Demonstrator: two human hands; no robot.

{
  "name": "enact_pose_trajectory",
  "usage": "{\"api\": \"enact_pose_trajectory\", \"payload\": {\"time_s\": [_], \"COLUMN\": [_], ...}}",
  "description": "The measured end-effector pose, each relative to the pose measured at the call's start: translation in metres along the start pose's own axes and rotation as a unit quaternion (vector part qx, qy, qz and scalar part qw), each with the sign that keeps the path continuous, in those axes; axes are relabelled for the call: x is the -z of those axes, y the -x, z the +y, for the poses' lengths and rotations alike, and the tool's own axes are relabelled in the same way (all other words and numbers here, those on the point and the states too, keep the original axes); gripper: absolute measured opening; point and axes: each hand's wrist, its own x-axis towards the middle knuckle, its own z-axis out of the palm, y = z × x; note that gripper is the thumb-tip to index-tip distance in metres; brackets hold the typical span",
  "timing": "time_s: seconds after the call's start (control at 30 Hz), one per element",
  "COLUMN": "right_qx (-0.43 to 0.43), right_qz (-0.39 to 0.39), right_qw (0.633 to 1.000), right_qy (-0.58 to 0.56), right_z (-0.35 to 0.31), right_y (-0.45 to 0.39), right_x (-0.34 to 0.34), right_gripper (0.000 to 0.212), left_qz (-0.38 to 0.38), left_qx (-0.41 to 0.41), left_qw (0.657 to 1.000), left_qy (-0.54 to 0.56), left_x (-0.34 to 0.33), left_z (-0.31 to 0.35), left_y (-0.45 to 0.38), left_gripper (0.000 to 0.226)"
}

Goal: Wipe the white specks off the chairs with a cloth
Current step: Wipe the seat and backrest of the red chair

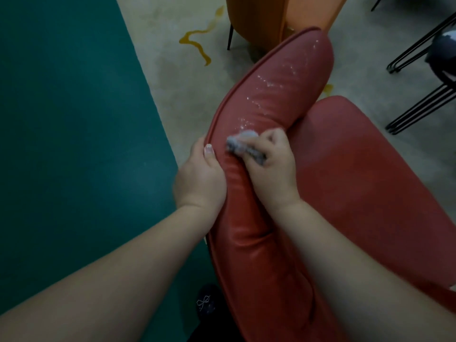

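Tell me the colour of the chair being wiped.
The chair backrest is red leather-like upholstery, with white specks on it; seen in the head view.

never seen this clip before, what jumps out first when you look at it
The red leather chair back fills the middle of the view, with white specks scattered along its upper part. The right hand presses a bunched grey cloth against the back just below those specks, while the left hand grips the back's left edge. Behind it stands an orange chair.
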Motion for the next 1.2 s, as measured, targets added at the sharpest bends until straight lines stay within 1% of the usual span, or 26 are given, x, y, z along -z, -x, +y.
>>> {"api": "enact_pose_trajectory", "payload": {"time_s": [0.07,0.13,0.23,0.3,0.47,0.53,0.6,0.73,0.83,0.9,0.97,1.03,1.1,1.17,1.2], "right_qx": [-0.005,-0.019,0.001,0.007,-0.036,-0.042,-0.038,-0.034,-0.076,-0.073,-0.051,-0.048,-0.073,-0.084,-0.084], "right_qz": [-0.031,-0.049,-0.042,-0.022,-0.013,-0.017,-0.014,0.039,0.077,0.063,0.028,0.005,0.006,0.014,0.011], "right_qw": [0.999,0.998,0.999,1.0,0.998,0.997,0.998,0.998,0.993,0.994,0.997,0.996,0.992,0.992,0.994], "right_qy": [-0.02,-0.039,0.01,0.02,-0.043,-0.059,-0.052,-0.029,-0.054,-0.057,-0.053,-0.069,-0.099,-0.09,-0.071], "right_z": [0.001,0.002,0.003,0.003,0.007,0.009,0.009,0.01,0.013,0.014,0.013,0.011,0.01,0.009,0.008], "right_y": [0.028,0.032,0.001,-0.008,0.033,0.034,0.017,-0.028,-0.046,-0.04,-0.028,-0.021,-0.025,-0.033,-0.036], "right_x": [0.012,0.016,0.008,0.003,0.016,0.018,0.013,-0.003,-0.007,-0.004,0.002,0.006,0.006,0.003,0.003], "right_gripper": [0.024,0.026,0.019,0.017,0.017,0.016,0.016,0.02,0.022,0.026,0.032,0.04,0.039,0.032,0.038], "left_qz": [-0.002,-0.003,-0.002,0.003,0.003,-0.002,-0.006,-0.037,-0.054,-0.048,-0.033,-0.028,-0.026,-0.021,-0.018], "left_qx": [0.003,0.007,0.009,0.007,0.004,0.003,0.002,-0.002,-0.024,-0.041,-0.052,-0.054,-0.048,-0.045,-0.046], "left_qw": [1.0,1.0,1.0,1.0,1.0,0.999,0.999,0.995,0.993,0.994,0.994,0.995,0.994,0.993,0.993], "left_qy": [-0.005,-0.012,-0.02,-0.021,-0.024,-0.034,-0.053,-0.089,-0.102,-0.094,-0.086,-0.084,-0.092,-0.102,-0.106], "left_x": [0.0,0.0,0.0,0.0,-0.001,0.0,0.001,-0.002,-0.007,-0.008,-0.008,-0.008,-0.009,-0.01,-0.011], "left_z": [0.0,0.001,0.004,0.003,0.002,0.004,0.007,0.025,0.039,0.04,0.036,0.034,0.034,0.033,0.033], "left_y": [0.0,0.0,-0.002,-0.002,0.002,0.001,-0.003,-0.033,-0.056,-0.058,-0.056,-0.055,-0.057,-0.057,-0.057], "left_gripper": [0.039,0.039,0.04,0.041,0.041,0.041,0.04,0.039,0.038,0.037,0.037,0.036,0.035,0.034,0.034]}}
